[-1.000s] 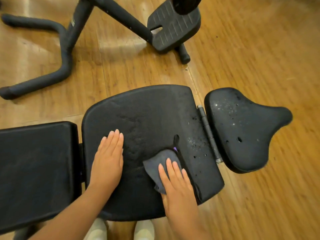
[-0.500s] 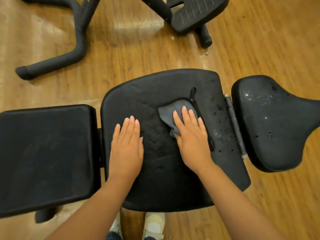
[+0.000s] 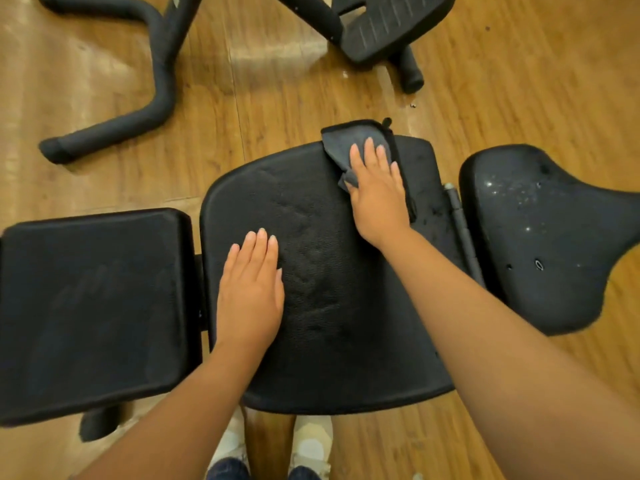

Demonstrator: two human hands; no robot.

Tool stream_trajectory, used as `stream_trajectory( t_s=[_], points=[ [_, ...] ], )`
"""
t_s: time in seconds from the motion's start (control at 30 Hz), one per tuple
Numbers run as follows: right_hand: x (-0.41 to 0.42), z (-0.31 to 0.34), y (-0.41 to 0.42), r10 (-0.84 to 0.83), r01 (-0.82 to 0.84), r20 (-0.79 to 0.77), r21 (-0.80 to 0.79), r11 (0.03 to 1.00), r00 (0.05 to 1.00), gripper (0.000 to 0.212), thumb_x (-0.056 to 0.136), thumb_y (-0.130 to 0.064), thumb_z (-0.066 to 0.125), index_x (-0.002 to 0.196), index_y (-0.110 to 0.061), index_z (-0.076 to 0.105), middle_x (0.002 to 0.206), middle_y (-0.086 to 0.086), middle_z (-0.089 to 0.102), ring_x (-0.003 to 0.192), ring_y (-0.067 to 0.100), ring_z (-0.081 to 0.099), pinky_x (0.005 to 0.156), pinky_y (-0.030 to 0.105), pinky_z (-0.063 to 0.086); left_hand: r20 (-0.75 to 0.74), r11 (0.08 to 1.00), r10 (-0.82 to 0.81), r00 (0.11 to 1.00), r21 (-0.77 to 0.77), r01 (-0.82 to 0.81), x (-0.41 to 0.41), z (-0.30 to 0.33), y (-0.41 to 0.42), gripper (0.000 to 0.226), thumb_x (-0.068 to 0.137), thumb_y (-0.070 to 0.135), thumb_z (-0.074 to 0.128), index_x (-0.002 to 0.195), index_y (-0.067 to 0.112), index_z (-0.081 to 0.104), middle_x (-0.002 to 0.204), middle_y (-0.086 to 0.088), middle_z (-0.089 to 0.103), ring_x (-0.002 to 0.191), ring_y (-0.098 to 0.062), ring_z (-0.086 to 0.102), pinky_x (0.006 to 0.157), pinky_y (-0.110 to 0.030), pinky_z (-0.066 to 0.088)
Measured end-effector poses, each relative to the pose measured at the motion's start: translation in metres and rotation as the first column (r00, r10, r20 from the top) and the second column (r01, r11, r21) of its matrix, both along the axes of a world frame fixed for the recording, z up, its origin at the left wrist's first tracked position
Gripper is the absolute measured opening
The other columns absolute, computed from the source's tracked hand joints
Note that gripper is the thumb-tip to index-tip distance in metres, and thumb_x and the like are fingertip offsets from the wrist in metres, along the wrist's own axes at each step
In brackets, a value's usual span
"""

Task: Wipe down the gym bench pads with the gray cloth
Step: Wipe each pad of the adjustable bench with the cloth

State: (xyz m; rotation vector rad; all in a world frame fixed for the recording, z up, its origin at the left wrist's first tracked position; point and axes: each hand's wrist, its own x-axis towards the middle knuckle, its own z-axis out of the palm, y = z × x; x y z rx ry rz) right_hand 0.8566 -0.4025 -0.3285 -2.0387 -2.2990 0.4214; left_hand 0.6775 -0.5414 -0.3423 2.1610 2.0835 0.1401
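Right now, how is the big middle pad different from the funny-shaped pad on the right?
The middle pad is wide and roughly rectangular; the right pad narrows toward one side like a saddle. The middle pad looks mostly free of specks, while the right pad has white specks and small holes. Both hands are on the middle pad, the right hand pressing the gray cloth; nothing touches the right pad. Both are black.

A wooden plank floor (image 3: 284,98) fills the frame around the equipment. In the upper left lies a curved black padded bar (image 3: 152,109). At the top centre stands a ribbed black footplate (image 3: 384,26) on a black tube. At the bottom centre, two light-coloured shoes (image 3: 311,445) show.
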Motion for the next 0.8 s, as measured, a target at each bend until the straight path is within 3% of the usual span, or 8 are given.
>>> stream_trajectory(
  t_s=[0.17,0.27,0.37,0.5,0.6,0.8],
  points=[
    [0.008,0.005,-0.071,0.028,-0.029,-0.034,-0.033,0.999,0.999,0.058,0.099,-0.018,0.038,0.149,-0.015,0.01,0.158,0.006,0.002,0.145,0.021,-0.002,0.117,0.037,0.0,-0.077,0.998,0.015,0.997,-0.052,-0.019,0.003,0.009,-0.001,0.046,0.096,0.023,0.034,0.137,0.004,0.043,0.141,-0.014,0.046,0.134,-0.029,0.038,0.111,-0.05,0.026],
    [0.022,0.01,-0.132,0.059,-0.062,-0.044,-0.075,0.995,0.997,0.061,0.095,-0.014,0.044,0.149,-0.014,0.015,0.158,0.005,0.008,0.145,0.02,0.002,0.118,0.036,0.002,-0.108,0.994,0.06,0.992,-0.089,-0.07,0.012,0.016,-0.003,0.047,0.096,0.021,0.039,0.14,0.007,0.038,0.147,-0.012,0.038,0.138,-0.028,0.03,0.114,-0.049,0.019],
    [0.037,0.012,-0.193,0.034,-0.038,-0.038,-0.094,0.995,0.999,0.065,0.087,-0.01,0.054,0.146,-0.011,0.027,0.154,0.007,0.024,0.143,0.022,0.017,0.117,0.038,0.011,-0.036,0.998,0.055,0.998,-0.028,-0.056,0.034,0.021,-0.009,0.046,0.095,0.013,0.045,0.14,0.004,0.038,0.149,-0.015,0.035,0.14,-0.029,0.026,0.116,-0.045,0.014],
    [0.05,0.016,-0.247,-0.032,0.029,-0.015,-0.145,0.989,0.999,0.062,0.08,-0.018,0.039,0.141,-0.011,0.034,0.146,0.01,0.039,0.136,0.025,0.034,0.11,0.037,0.016,0.063,0.995,-0.08,0.995,0.059,0.077,0.089,0.015,-0.019,0.042,0.092,0.01,0.042,0.132,-0.002,0.047,0.14,-0.019,0.045,0.133,-0.03,0.039,0.114,-0.04,0.016],
    [0.053,0.017,-0.262,-0.064,0.064,0.006,-0.167,0.984,0.998,0.065,0.076,-0.022,0.033,0.14,-0.012,0.035,0.145,0.008,0.041,0.135,0.02,0.03,0.11,0.036,0.014,0.085,0.995,-0.096,0.992,0.014,0.095,0.114,0.01,-0.014,0.049,0.09,0.018,0.03,0.13,-0.001,0.049,0.137,-0.018,0.049,0.13,-0.029,0.044,0.113,-0.038,0.017],
    [0.055,0.008,-0.221,-0.059,0.058,-0.01,-0.096,0.994,0.998,0.062,0.08,-0.023,0.034,0.141,-0.014,0.035,0.146,0.007,0.04,0.137,0.018,0.025,0.11,0.034,0.014,0.185,0.994,-0.107,0.977,0.05,0.099,0.108,-0.005,-0.016,0.046,0.093,0.015,0.032,0.135,-0.001,0.044,0.142,-0.017,0.043,0.134,-0.028,0.037,0.113,-0.038,0.018]
  ],
)
